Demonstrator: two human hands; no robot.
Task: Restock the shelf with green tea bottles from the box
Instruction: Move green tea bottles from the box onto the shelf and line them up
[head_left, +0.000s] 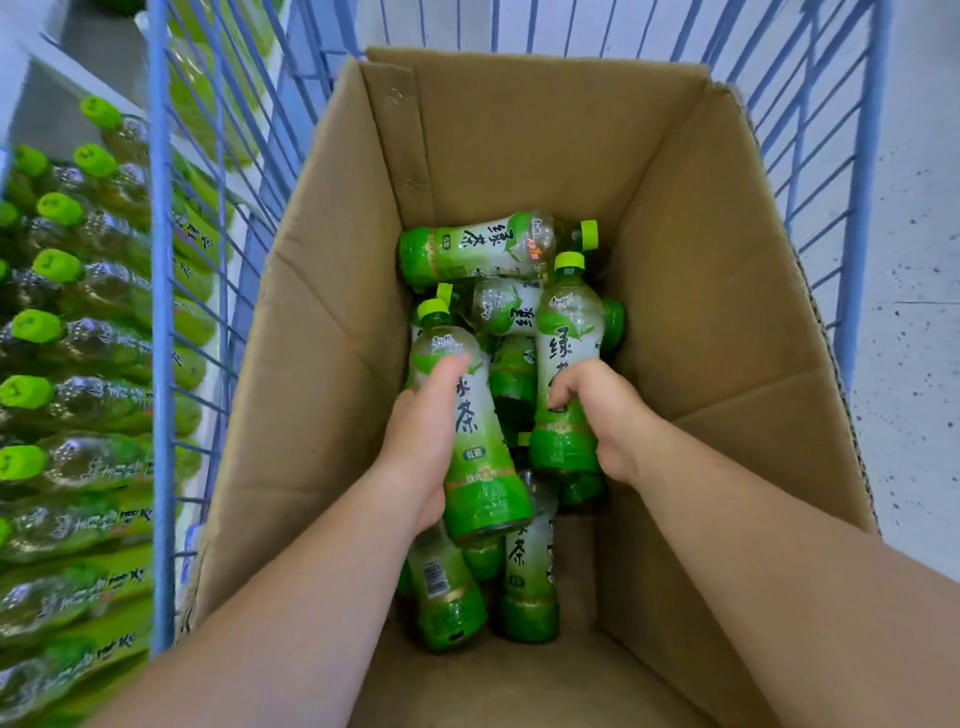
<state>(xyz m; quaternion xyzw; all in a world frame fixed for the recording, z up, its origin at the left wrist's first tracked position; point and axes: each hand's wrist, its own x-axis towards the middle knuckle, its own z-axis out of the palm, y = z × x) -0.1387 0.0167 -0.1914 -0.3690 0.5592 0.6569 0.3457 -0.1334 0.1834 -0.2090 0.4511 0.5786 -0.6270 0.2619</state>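
Observation:
An open cardboard box (519, 135) holds several green tea bottles lying loose at its bottom. My left hand (421, 441) is wrapped around one green tea bottle (475, 447), cap pointing away from me. My right hand (602, 410) grips a second green tea bottle (566, 338) by its lower half, cap up. Another bottle (493, 249) lies crosswise at the far end of the pile. More bottles (530, 577) lie under my hands.
The box sits inside a blue wire cart (161, 312). To the left, beyond the cart's side, a shelf (62, 338) carries rows of green-capped tea bottles. Speckled grey floor (914, 312) lies to the right.

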